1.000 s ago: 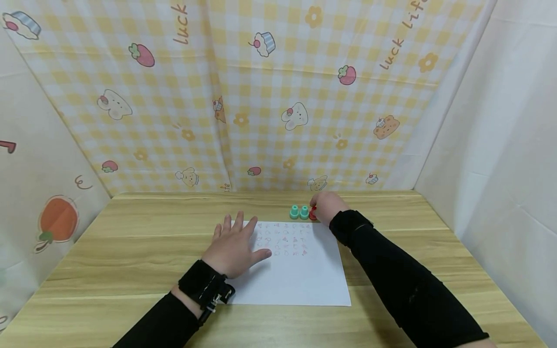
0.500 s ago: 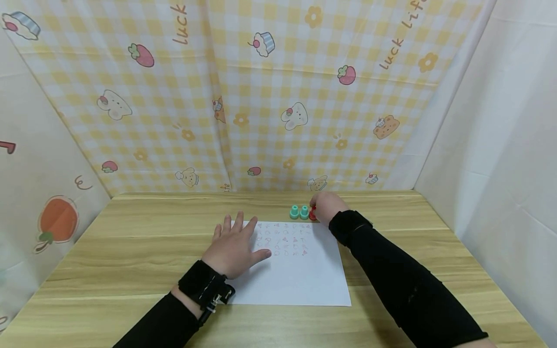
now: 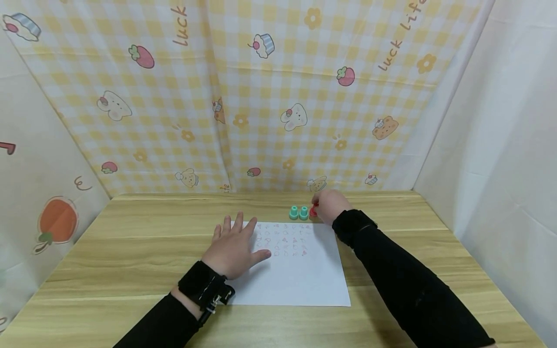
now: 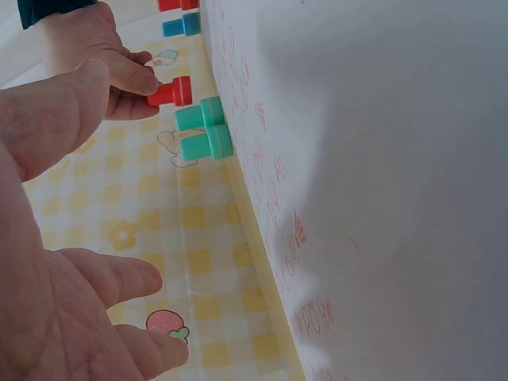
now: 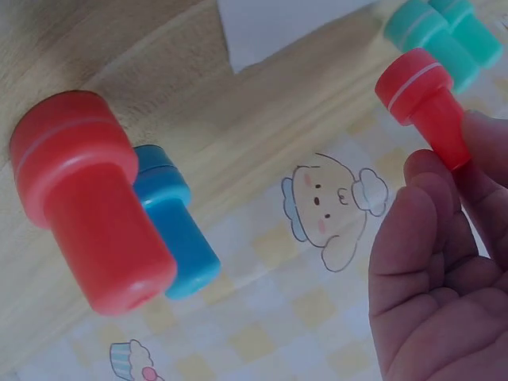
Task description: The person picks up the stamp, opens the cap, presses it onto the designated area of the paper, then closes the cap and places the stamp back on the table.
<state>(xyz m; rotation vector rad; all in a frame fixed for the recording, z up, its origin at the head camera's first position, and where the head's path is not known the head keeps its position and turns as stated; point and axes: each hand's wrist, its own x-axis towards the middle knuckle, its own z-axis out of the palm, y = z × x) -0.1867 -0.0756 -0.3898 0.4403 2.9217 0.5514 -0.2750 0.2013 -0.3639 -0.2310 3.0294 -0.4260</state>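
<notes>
My right hand pinches a small red toy stamp by its handle between thumb and fingertips, wide end toward the table. In the head view the hand hides most of it. Two green stamps stand side by side just left of it, at the far edge of a white sheet of paper. Rows of small red marks cover the sheet's upper part. Over its left side my left hand lies with fingers spread and thumb pointing right, holding nothing.
Another red stamp and a blue stamp stand on the wooden table, seen in the right wrist view and hidden in the head view. A yellow checked cloth hangs along the back, with white cloth on the right.
Within the last half second my right hand has shifted slightly up and to the right, with the red stamp rising a little from its spot. My left hand has stayed still.
</notes>
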